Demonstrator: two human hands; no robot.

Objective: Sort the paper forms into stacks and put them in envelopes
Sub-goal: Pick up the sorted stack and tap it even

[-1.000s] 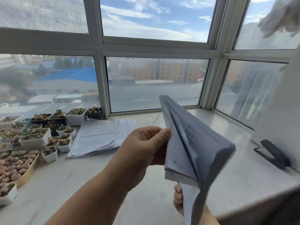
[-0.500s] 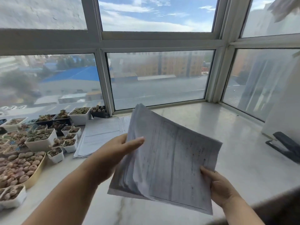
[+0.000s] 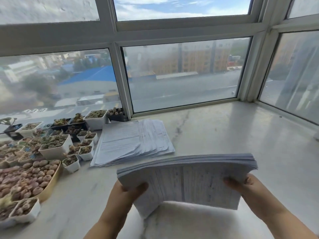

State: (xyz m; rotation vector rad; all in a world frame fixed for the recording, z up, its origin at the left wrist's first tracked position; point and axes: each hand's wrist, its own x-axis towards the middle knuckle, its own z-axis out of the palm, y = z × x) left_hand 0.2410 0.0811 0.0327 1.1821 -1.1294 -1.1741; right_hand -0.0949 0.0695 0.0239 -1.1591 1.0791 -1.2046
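Head view, read from nine o'clock round to three o'clock. At nine o'clock, small white pots of succulents [image 3: 55,145] and a tan tray of pebble-like plants [image 3: 25,180] crowd the left end of the marble surface [image 3: 224,135]. Towards eleven o'clock, just beside the pots, lies a fanned stack of forms [image 3: 133,142], its sheets slipped sideways and its edges uneven. At the centre, near six o'clock, you hold a thick bundle of forms [image 3: 189,180] above the surface, its long edge running left to right and its printed face tilted towards you. Your left hand [image 3: 124,195] grips the bundle's left edge, thumb on the near face and fingers curled behind; your right hand [image 3: 248,187] grips the right edge in the same way, thumb on top. The bundle's upper edge looks fairly even, though the sheets splay slightly at the right corner. No envelope is in view. The step in hand appears to be squaring this bundle, part of the sorting stage, with enveloping not yet begun. The next move probably calls for tapping the bundle's lower edge on the bare surface at five o'clock to align it, then setting it down well apart from the fanned stack so that the two do not mix; a loose grip could let sheets slide out.
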